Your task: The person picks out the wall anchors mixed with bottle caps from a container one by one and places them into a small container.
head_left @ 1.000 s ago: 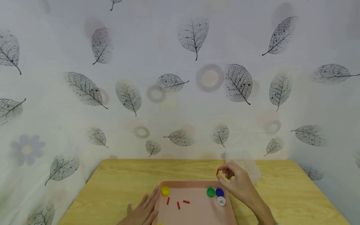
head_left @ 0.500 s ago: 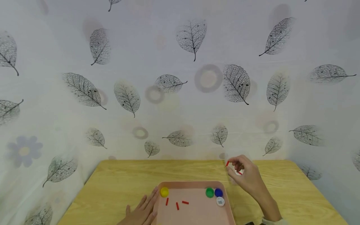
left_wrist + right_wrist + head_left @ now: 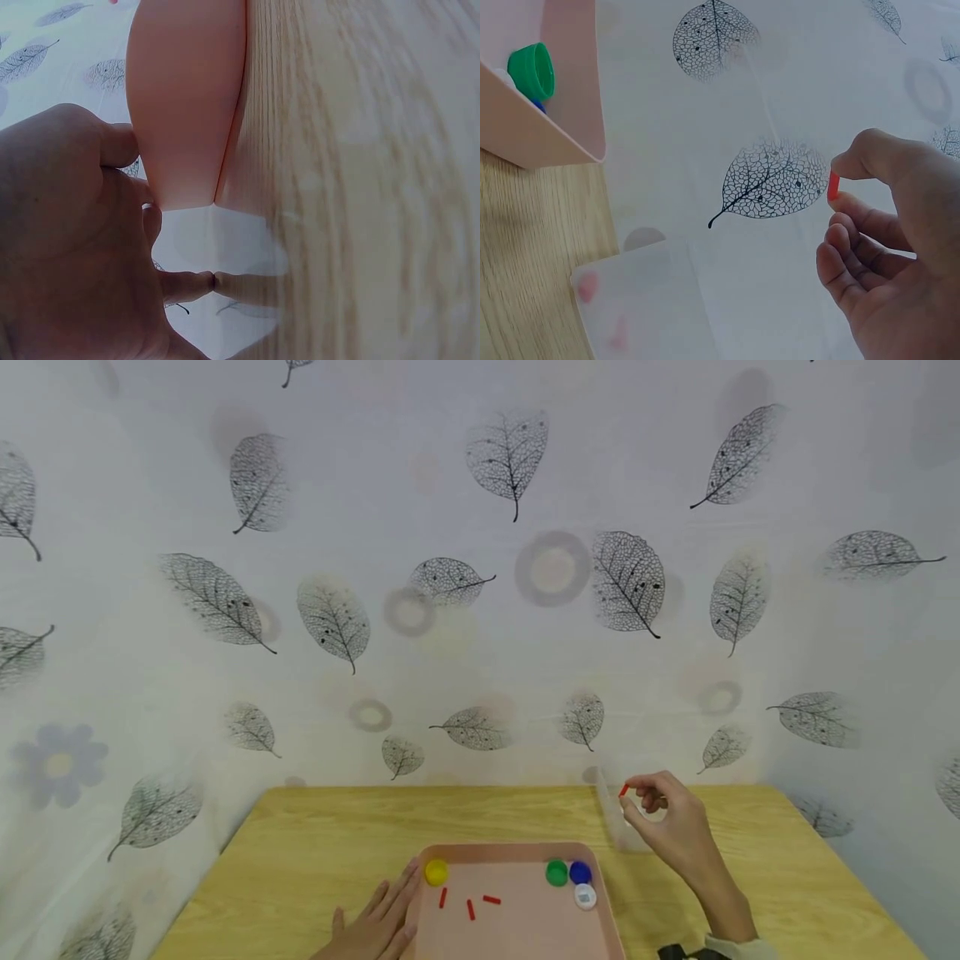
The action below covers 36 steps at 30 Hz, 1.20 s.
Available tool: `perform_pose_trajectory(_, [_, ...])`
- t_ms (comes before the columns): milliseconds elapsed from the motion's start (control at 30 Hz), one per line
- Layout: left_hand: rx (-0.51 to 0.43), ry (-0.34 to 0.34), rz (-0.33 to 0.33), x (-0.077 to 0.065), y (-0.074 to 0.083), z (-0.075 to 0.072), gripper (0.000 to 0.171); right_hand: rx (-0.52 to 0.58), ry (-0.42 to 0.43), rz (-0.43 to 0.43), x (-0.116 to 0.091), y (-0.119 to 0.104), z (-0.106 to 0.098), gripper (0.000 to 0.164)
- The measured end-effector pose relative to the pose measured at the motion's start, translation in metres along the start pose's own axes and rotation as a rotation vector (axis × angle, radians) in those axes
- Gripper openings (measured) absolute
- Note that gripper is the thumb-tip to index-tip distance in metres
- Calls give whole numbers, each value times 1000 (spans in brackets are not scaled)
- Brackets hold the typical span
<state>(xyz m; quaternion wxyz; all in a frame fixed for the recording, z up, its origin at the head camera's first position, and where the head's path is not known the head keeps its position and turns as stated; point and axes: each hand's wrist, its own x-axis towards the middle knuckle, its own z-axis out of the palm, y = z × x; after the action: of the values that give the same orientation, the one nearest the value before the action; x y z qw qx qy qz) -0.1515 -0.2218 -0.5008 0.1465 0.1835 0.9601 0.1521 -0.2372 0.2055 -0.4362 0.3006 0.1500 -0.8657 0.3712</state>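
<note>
Along the left side of the pink tray (image 3: 525, 937): the person's left hand (image 3: 372, 928), fingers stretched out against the wall, gripping nothing that I can see.
Far left corner: one yellow cap (image 3: 437, 872).
Loose red sticks (image 3: 471, 910): three, lying apart on the tray floor, nearer the left hand.
Far right corner: green cap (image 3: 557, 872), blue cap (image 3: 581, 872) and white cap (image 3: 585, 896), bunched together.
Clear box (image 3: 612, 818): on the table (image 3: 337, 818), past the tray's right corner; blurred reddish shapes show through its side.
Held stick (image 3: 624, 790): aloft by the box, its long axis slanting from thumb to forefinger, a pad at each end.
Right hand (image 3: 678, 831): pinching that stick, and much the nearer hand to the box.
What counts, I'd judge: stick against box; whether it sits squarely above, I cannot tell.
</note>
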Motion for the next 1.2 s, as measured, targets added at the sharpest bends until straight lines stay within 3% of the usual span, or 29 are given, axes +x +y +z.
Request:
perform_pose_trajectory(133, [62, -1, 57, -5, -3, 0, 96, 6, 15, 10, -2, 7, 1, 21])
perform_pose_trajectory(367, [-143, 50, -39, 6, -6, 2, 64, 8, 63, 14, -1, 19, 2, 20])
perform_pose_trajectory(700, [-95, 48, -24, 5, -6, 4, 70, 19, 64, 54, -2, 30, 5, 18])
perform_pose_trajectory(733, [-131, 62, -28, 6, -6, 4, 64, 16, 61, 65, -3, 31, 6, 17])
perform_pose_trajectory(767, [-88, 50, -12, 5, -7, 4, 70, 13, 59, 76, -3, 32, 6, 17])
perform_pose_trajectory(1000, [-97, 66, -14, 7, -3, 6, 68, -8, 51, 139, -7, 42, 8, 16])
perform_pose_trajectory(1133, [57, 44, 50, 0, -3, 6, 90, 7, 56, 147, -8, 47, 11, 17])
perform_pose_trajectory(1200, [78, 41, 61, -2, -3, 5, 94, 7, 60, 148, -9, 49, 12, 17])
